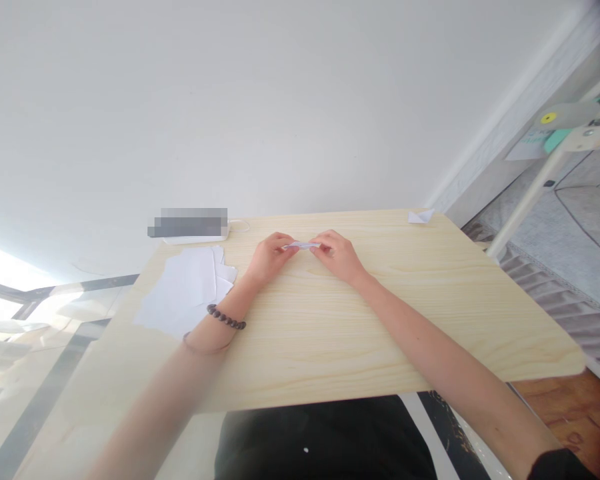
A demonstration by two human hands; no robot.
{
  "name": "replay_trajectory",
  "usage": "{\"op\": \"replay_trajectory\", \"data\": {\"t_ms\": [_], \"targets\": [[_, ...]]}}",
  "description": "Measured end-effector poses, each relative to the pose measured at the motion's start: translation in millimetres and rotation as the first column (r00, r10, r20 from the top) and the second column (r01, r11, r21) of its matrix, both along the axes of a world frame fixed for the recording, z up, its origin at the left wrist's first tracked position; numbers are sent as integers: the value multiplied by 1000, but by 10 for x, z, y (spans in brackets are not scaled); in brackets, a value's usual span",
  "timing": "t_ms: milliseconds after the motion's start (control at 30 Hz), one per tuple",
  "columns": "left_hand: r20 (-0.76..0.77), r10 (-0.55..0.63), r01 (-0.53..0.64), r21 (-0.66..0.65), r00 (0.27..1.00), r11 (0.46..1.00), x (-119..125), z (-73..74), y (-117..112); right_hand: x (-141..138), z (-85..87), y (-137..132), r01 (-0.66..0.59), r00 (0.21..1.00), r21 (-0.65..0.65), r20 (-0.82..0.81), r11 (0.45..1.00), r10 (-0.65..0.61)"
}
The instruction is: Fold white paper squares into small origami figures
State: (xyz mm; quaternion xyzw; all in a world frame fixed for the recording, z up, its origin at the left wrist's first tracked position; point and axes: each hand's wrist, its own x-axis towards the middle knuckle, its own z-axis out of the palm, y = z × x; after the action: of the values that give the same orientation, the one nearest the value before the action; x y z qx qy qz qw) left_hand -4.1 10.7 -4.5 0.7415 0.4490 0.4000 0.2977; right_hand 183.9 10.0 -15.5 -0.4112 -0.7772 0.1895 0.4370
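Between my two hands a small folded piece of white paper is stretched level above the wooden table. My left hand pinches its left end, and my right hand pinches the right end. Both sets of fingers are closed, with thumbs on the near side. The paper's ends are hidden in the fingers. Beside my left forearm lies a loose pile of white paper sheets, partly covered by that arm.
At the table's far right corner sits another folded white paper piece. A blurred-out device on a white base stands at the back left, with a cable beside it. The wall rises behind the table, and a white metal frame stands to the right.
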Motion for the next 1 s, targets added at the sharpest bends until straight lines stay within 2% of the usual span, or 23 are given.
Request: {"op": "replay_trajectory", "data": {"t_ms": [67, 167, 267, 367, 500, 567, 667, 733, 833, 1000], "targets": [[-143, 53, -39, 100, 988, 994, -23, -20, 16, -2, -17, 5, 8, 998, 16, 58, 1000, -9], [-328, 57, 14, 210, 943, 978, -63, -39, 25, -12, -29, -1, -18, 991, 25, 136, 1000, 15], [-458, 47, 86, 265, 888, 960, -90, -33, 20, -22, -29, -17, -45, 982, 52, 186, 998, 35], [-521, 44, 123, 283, 853, 951, -92, -11, 6, -23, -23, -31, -35, 965, 83, 261, 996, 12], [-486, -24, 146, 215, 874, 966, -82, 15, -8, -3, -4, -31, 1, 929, 103, 368, 995, -39], [-422, -36, 108, 148, 906, 983, -89, 20, -7, 8, 1, -25, -3, 925, 108, 379, 994, -39], [-340, -8, 20, 32, 940, 999, -109, 27, -1, 17, -3, -16, -31, 945, 83, 328, 996, 2], [-312, -9, 8, -6, 950, 1000, -113, 37, -4, 17, -10, -9, -39, 966, 22, 255, 999, 32], [-307, -48, 51, 2, 950, 999, -93, 53, -19, 16, -13, 8, -15, 979, -67, 201, 998, 29], [-374, -33, 74, 96, 927, 993, -46, 49, -33, 8, 1, 38, 15, 972, -96, 234, 995, 8]]}}
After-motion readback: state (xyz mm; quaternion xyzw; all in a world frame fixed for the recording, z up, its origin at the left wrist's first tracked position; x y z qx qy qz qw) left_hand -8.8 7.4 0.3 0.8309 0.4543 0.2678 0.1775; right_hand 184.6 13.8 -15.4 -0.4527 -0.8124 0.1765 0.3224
